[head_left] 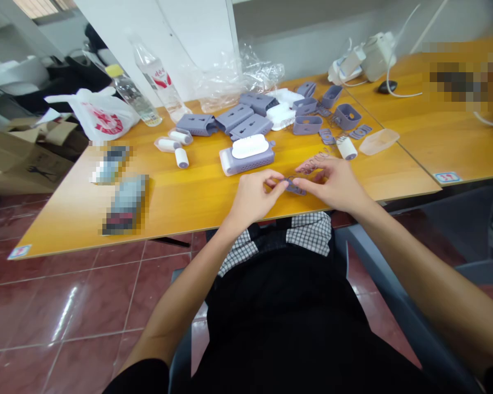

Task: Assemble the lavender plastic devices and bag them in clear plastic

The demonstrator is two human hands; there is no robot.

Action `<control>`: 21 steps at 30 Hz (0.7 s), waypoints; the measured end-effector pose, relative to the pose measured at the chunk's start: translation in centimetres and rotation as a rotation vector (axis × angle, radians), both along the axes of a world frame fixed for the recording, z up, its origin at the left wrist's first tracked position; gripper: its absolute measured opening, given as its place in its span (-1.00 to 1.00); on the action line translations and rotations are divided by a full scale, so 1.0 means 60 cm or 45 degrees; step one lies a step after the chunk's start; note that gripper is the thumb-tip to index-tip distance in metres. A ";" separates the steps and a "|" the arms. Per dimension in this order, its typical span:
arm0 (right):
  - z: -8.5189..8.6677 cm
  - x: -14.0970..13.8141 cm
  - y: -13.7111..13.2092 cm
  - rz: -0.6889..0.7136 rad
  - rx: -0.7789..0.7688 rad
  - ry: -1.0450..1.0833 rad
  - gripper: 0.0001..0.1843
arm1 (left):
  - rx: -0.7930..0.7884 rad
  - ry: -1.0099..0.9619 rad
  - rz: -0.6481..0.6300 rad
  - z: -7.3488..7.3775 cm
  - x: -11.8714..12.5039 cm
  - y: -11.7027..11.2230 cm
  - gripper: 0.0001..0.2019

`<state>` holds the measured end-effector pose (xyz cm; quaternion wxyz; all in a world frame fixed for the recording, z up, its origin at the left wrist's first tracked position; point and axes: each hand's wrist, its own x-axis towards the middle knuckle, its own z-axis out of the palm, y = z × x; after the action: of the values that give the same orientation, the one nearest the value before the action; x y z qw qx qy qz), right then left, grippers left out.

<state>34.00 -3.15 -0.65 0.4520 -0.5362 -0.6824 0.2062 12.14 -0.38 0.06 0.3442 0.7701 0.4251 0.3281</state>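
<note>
Close to the table's front edge, my left hand (254, 198) pinches a small grey-purple plastic piece (294, 187) between thumb and fingers. My right hand (337, 183) grips the same piece from the other side, its fingers curled. A coiled metal spring (317, 160) rises by my right fingers; whether it is joined to the piece is hidden. Just beyond my hands lies a grey-purple perforated case (252, 162) with a white oval part (250, 146) on top. A white roll (347, 148) lies beyond my right hand, near flat purple pieces (360, 132).
Several purple housings (250, 127) and square cups (307, 125) crowd the table's back. White rolls (181, 158) lie left of them. Bottles (158, 76), a plastic bag (102, 117) and clear wrap (246, 71) stand behind. A translucent tray (378, 142) lies right, a mouse (387, 87) farther back.
</note>
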 end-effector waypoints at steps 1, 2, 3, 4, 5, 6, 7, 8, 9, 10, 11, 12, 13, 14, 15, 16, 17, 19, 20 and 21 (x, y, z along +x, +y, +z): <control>-0.002 0.002 0.004 0.003 -0.039 0.009 -0.61 | 0.077 0.073 0.004 0.001 -0.001 0.000 -0.83; -0.004 0.004 0.008 0.010 -0.080 0.019 -0.60 | 0.131 0.136 -0.003 0.001 -0.001 0.000 -0.84; -0.006 0.007 0.010 0.021 -0.120 0.030 -0.59 | 0.171 0.186 -0.014 0.000 -0.001 0.000 -0.83; -0.008 0.009 0.013 0.032 -0.157 0.043 -0.58 | 0.205 0.227 -0.023 -0.001 -0.001 0.000 -0.80; -0.009 0.012 0.014 0.043 -0.190 0.059 -0.57 | 0.236 0.264 -0.031 -0.003 -0.001 0.001 -0.76; -0.010 0.015 0.016 0.055 -0.216 0.076 -0.55 | 0.264 0.298 -0.037 -0.005 -0.001 0.002 -0.73; -0.009 0.018 0.017 0.067 -0.237 0.094 -0.53 | 0.288 0.325 -0.039 -0.007 -0.002 0.002 -0.71; -0.009 0.021 0.017 0.081 -0.253 0.108 -0.50 | 0.313 0.342 -0.042 -0.010 -0.002 0.004 -0.70; -0.007 0.025 0.018 0.102 -0.268 0.116 -0.48 | 0.347 0.350 -0.055 -0.012 -0.003 0.005 -0.70; -0.006 0.028 0.019 0.131 -0.280 0.115 -0.46 | 0.390 0.351 -0.085 -0.014 -0.005 0.007 -0.71; -0.004 0.032 0.019 0.165 -0.286 0.110 -0.45 | 0.439 0.349 -0.130 -0.016 -0.006 0.009 -0.73; -0.001 0.035 0.020 0.200 -0.287 0.100 -0.45 | 0.480 0.349 -0.188 -0.018 -0.007 0.011 -0.72; 0.000 0.039 0.020 0.235 -0.286 0.089 -0.46 | 0.506 0.356 -0.253 -0.019 -0.008 0.014 -0.69; 0.002 0.043 0.021 0.261 -0.280 0.078 -0.48 | 0.513 0.370 -0.313 -0.021 -0.009 0.015 -0.65; 0.003 0.046 0.021 0.278 -0.274 0.070 -0.51 | 0.502 0.389 -0.357 -0.021 -0.009 0.017 -0.62; 0.004 0.049 0.021 0.285 -0.268 0.063 -0.54 | 0.483 0.405 -0.378 -0.022 -0.009 0.018 -0.62; 0.005 0.051 0.021 0.284 -0.262 0.055 -0.57 | 0.465 0.413 -0.382 -0.022 -0.008 0.019 -0.65; 0.006 0.053 0.019 0.268 -0.245 0.030 -0.60 | 0.444 0.395 -0.342 -0.022 -0.007 0.020 -0.73; 0.007 0.053 0.018 0.261 -0.236 0.014 -0.60 | 0.435 0.374 -0.307 -0.022 -0.006 0.019 -0.77; 0.008 0.052 0.016 0.256 -0.227 -0.006 -0.60 | 0.421 0.353 -0.272 -0.022 -0.005 0.018 -0.80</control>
<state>37.12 -2.17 -0.16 0.3780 -0.5035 -0.7128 0.3090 11.83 0.69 -1.24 0.1845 0.8943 0.3249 0.2461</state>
